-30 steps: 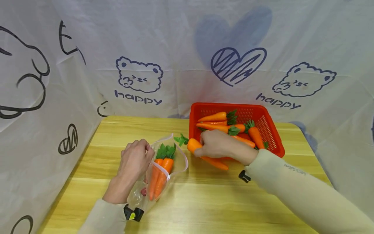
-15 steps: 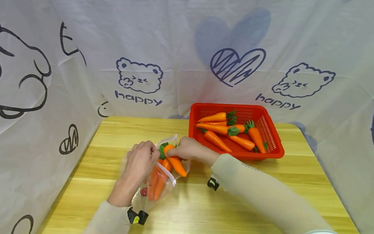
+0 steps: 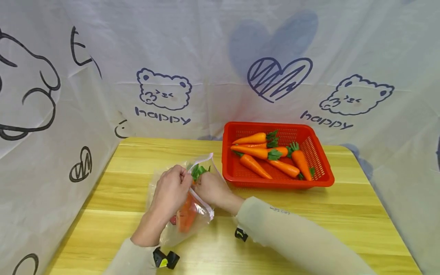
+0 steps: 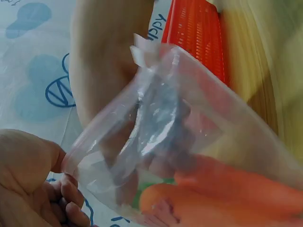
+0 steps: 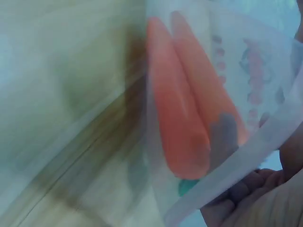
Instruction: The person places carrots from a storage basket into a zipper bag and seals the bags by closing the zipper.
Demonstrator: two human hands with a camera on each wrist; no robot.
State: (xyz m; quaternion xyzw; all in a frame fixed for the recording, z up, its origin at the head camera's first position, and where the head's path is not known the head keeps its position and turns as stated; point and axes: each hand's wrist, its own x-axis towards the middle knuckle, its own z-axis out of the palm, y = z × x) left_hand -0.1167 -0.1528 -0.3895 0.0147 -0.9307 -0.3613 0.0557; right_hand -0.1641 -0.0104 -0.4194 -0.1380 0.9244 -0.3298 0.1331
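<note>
A clear zip bag lies slanted on the table, its mouth toward the upper right. My left hand pinches the mouth's edge between thumb and forefinger; the left wrist view shows that rim raised. My right hand is inside the mouth, curled round a carrot that it mostly hides; green leaves poke up between both hands. Through the plastic, orange carrots show in the bag, two of them side by side in the right wrist view. Reddish print marks the bag.
Behind the right hand stands a red plastic basket holding several carrots with green tops. The wooden table meets a white printed cloth at the back and left side.
My right hand has carried a carrot from beside the basket leftward and down into the bag. My left hand has kept hold of the bag's edge, shifting slightly right.
</note>
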